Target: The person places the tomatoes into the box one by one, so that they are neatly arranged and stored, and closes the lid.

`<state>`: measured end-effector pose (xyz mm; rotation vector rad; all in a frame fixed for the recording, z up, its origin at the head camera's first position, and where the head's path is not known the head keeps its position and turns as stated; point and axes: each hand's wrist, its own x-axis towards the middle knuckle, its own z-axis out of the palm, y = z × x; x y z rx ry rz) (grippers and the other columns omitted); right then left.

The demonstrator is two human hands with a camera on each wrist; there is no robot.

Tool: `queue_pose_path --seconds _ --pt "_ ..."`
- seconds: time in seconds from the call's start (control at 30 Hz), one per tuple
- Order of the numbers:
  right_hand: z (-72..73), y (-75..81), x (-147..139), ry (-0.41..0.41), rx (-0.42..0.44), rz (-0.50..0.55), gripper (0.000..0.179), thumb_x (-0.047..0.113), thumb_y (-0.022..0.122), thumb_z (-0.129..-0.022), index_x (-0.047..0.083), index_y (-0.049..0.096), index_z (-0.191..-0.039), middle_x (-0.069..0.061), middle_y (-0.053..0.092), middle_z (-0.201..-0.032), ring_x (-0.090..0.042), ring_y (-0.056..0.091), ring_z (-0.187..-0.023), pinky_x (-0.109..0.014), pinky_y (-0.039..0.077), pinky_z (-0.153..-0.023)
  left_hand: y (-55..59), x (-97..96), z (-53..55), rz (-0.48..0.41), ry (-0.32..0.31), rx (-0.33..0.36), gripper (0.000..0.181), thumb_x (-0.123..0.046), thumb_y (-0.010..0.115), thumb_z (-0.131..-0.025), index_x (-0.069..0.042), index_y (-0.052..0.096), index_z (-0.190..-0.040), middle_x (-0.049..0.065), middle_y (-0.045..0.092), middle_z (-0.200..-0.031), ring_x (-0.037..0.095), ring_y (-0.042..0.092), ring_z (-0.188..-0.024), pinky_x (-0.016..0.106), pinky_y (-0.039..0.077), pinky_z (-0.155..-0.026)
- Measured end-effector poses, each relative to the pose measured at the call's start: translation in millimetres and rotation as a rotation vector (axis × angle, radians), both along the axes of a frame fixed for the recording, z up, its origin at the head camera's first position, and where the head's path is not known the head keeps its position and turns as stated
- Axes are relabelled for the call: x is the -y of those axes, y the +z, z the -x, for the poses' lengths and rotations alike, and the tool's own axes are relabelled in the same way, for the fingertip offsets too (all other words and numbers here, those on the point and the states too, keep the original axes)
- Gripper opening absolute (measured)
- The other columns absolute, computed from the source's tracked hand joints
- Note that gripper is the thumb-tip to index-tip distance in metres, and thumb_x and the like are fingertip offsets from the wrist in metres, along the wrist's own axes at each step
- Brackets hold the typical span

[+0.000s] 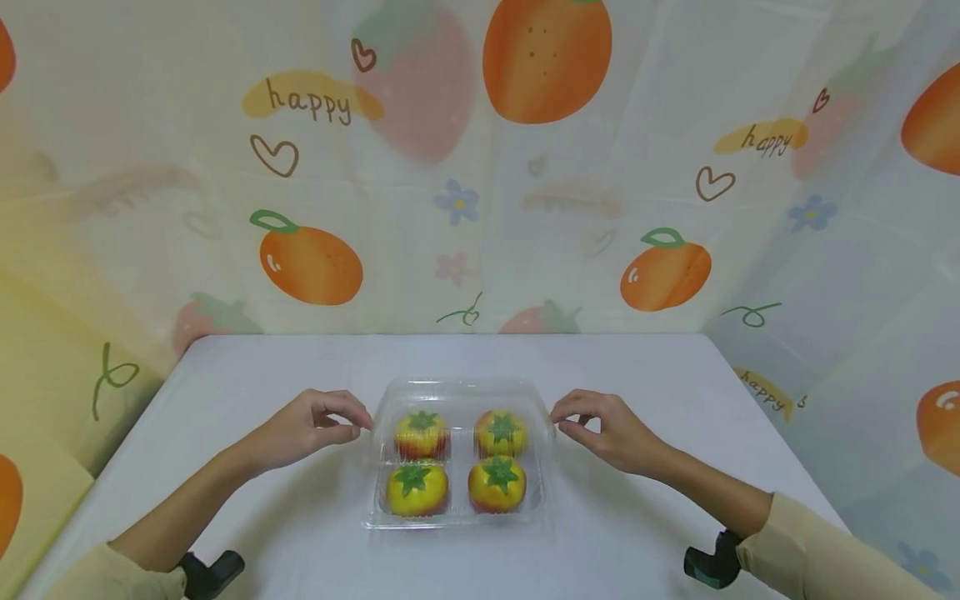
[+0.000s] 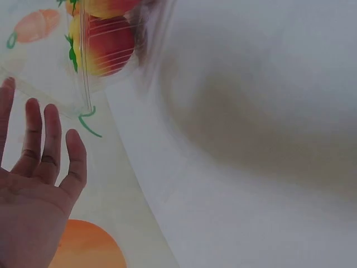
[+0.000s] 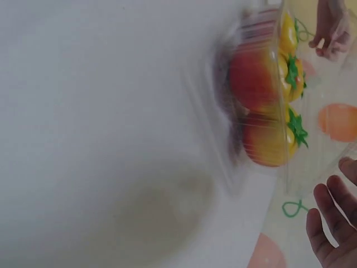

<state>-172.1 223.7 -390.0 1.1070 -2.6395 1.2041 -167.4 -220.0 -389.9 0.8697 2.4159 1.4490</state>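
A clear plastic clamshell box (image 1: 459, 522) sits on the table with its lid (image 1: 462, 388) raised. Several glossy yellow-and-red fruits (image 1: 417, 493) with green star-shaped leaf tops lie in its compartments, two by two. At the lid's left edge, my left hand (image 1: 318, 422) pinches with thumb and forefinger. My right hand (image 1: 603, 427) does the same at the right edge. In the left wrist view the other fingers of the left hand (image 2: 39, 167) extend loosely. The right hand (image 3: 337, 218) looks alike in the right wrist view; both thumbs are hidden there.
The box rests on a white-covered table (image 1: 285, 362). A patterned curtain (image 1: 525, 208) with oranges and strawberries stands behind and at both sides. A dark wrist device (image 1: 213, 575) is on the left forearm, another (image 1: 712, 562) on the right.
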Motion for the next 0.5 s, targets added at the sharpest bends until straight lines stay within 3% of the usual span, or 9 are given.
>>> queue_pose_path --seconds 0.27,0.5 --pt "-12.0 -10.3 -1.7 0.005 0.118 -0.046 0.016 0.010 0.064 -0.097 0.006 0.074 -0.110 -0.003 0.072 -0.105 -0.010 0.064 -0.092 -0.030 0.056 -0.075 -10.5 -2.1 -11.2 0.063 0.034 0.056 0.018 -0.016 0.061 -0.099 -0.004 0.072 -0.107 0.010 0.071 -0.106 0.011 0.063 -0.096 0.028 0.054 -0.081" --pt "-22.9 -8.7 -1.8 0.030 0.358 -0.063 0.032 0.015 0.066 -0.096 -0.003 0.067 -0.122 -0.015 0.070 -0.118 -0.015 0.070 -0.091 -0.029 0.057 -0.078 -19.1 -6.0 -27.0 0.104 0.038 0.066 0.020 -0.024 0.071 -0.093 -0.010 0.070 -0.108 0.002 0.069 -0.108 0.012 0.065 -0.094 0.029 0.055 -0.076"
